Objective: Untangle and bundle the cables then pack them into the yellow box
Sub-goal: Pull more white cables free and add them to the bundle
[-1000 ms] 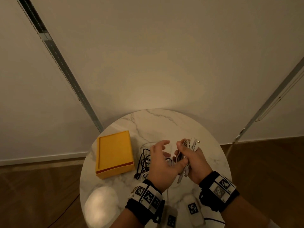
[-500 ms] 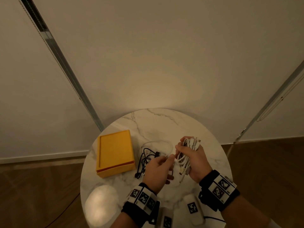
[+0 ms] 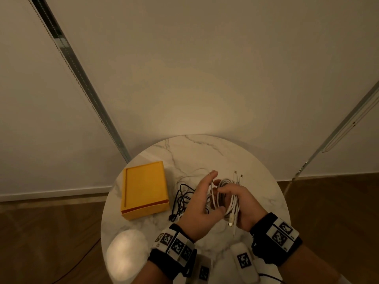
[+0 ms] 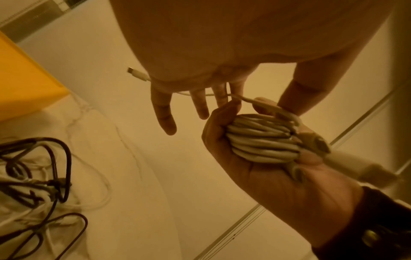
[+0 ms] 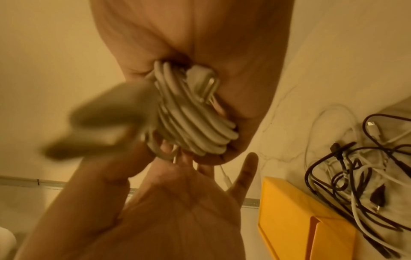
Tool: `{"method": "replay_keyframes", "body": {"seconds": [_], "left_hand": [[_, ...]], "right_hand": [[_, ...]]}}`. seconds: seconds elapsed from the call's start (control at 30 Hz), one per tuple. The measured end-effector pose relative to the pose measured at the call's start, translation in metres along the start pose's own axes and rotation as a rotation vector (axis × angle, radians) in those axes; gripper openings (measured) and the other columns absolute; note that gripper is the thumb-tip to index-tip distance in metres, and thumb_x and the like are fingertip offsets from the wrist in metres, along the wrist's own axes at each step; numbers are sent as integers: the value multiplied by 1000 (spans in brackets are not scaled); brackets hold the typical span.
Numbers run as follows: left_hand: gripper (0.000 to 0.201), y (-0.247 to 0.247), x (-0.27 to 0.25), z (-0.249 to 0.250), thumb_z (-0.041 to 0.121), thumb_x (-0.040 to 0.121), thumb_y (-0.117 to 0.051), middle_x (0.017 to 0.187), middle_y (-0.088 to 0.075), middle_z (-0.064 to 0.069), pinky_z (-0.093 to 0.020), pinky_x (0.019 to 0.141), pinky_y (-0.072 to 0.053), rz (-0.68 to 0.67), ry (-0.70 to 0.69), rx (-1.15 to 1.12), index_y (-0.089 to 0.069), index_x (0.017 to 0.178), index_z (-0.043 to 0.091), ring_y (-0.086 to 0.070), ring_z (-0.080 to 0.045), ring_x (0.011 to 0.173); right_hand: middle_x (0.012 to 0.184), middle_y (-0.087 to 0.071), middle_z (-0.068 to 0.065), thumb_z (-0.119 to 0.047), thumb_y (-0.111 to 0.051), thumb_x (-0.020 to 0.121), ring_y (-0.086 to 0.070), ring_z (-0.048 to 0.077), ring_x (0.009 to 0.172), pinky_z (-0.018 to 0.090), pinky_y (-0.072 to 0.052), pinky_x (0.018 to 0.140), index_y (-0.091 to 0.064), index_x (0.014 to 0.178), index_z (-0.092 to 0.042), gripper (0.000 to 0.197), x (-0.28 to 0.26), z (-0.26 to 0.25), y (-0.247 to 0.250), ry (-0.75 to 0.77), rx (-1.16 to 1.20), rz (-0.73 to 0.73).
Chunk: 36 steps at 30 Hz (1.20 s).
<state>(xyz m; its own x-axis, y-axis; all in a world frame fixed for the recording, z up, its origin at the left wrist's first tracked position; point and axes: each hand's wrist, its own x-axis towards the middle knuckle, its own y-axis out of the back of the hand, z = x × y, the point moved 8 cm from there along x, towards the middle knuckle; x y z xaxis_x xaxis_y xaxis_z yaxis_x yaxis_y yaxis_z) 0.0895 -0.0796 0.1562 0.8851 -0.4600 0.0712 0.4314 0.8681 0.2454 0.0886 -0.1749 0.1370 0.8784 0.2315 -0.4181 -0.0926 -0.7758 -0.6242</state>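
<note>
My right hand [image 3: 242,203] grips a coiled bundle of white cable [image 3: 231,193] above the round marble table [image 3: 205,152]; the coils [image 4: 260,140] fill its palm [image 4: 255,172]. My left hand [image 3: 205,193] is pressed against the bundle's left side with straight fingers [image 4: 164,116]. A loose white tail [image 4: 200,94] ending in a plug [image 4: 136,73] runs across those fingers to the bundle [image 5: 195,123]. The yellow box [image 3: 143,187] lies closed at the table's left. A tangle of black and white cables [image 3: 182,198] lies between the box and my hands.
Two white tagged devices [image 3: 243,261] [image 3: 203,271] lie at the table's near edge. A bright light patch [image 3: 127,253] marks the near left of the table. A white wall stands just behind the table, with wooden floor on both sides.
My left hand was pinching a strand low beside the bundle; it has risen, and its fingers are now straight against the bundle. The right hand has kept its grip.
</note>
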Motion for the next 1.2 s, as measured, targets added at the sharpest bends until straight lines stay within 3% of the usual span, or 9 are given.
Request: {"method": "replay_keyframes", "body": {"seconds": [0.13,0.27,0.47,0.63,0.73,0.83,0.93,1.07,1.2], "left_hand": [[79,1,-2,7,22,88,-69,157,-32,12,-44,112,-43,-76,-66,71,-28,155,30,-35,-11,145],[78,5,0,7,37,86,-77,153,-35,11,-42,105,-50,-132,-75,126,-34,150,32,-44,-8,137],[90,16,6,1,66,70,-77,134,-43,15,-44,106,-42,-154,-111,434,-34,145,43,-40,-7,127],[92,33,13,-15,76,55,-78,135,-26,11,-43,109,-42,-148,-18,541,-37,135,54,-35,-18,128],[82,45,17,-17,72,61,-76,149,-30,8,-35,109,-39,-176,29,571,-46,133,43,-36,-13,134],[49,58,21,-15,50,84,-70,122,-67,6,-35,95,-53,-126,81,531,-57,127,31,-62,-7,111],[17,65,23,-9,20,97,-63,100,-75,3,-30,82,-57,36,100,403,-69,113,18,-69,-3,90],[14,50,17,-3,6,97,-61,93,-77,1,-32,78,-60,122,101,161,-72,102,14,-72,-9,88],[20,21,9,0,-2,95,-59,101,-77,-2,-31,84,-59,149,93,-51,-71,107,9,-72,-13,97]], "right_hand": [[87,-73,19,-7,-51,89,-71,26,73,33,-58,65,-78,88,-1,28,-7,3,-5,-71,-88,-77],[111,-71,26,-9,-63,80,-72,36,96,43,-59,81,-69,116,5,39,-7,4,-9,-46,-134,-136],[78,-63,13,-4,-69,73,-64,21,67,32,-54,61,-75,84,-8,13,-7,7,-10,-34,-222,-116],[74,-56,15,-3,-76,71,-58,23,64,34,-49,63,-68,87,-6,17,-5,8,-12,-11,-309,-121],[69,-59,12,1,-74,82,-59,22,59,35,-50,61,-65,89,-6,13,-3,11,-10,34,-347,-85],[69,-61,3,-17,-80,84,-58,16,63,33,-50,62,-63,92,-7,21,1,6,-2,162,-476,27],[72,-66,-7,-22,-75,88,-62,13,70,32,-51,70,-65,93,-11,16,3,1,3,260,-493,103],[77,-69,-6,-17,-67,96,-66,4,72,23,-53,68,-62,97,-8,9,5,-6,9,367,-479,210],[84,-66,5,-41,-72,85,-65,19,81,42,-56,79,-61,97,-9,36,6,-11,17,419,-415,319]]}}
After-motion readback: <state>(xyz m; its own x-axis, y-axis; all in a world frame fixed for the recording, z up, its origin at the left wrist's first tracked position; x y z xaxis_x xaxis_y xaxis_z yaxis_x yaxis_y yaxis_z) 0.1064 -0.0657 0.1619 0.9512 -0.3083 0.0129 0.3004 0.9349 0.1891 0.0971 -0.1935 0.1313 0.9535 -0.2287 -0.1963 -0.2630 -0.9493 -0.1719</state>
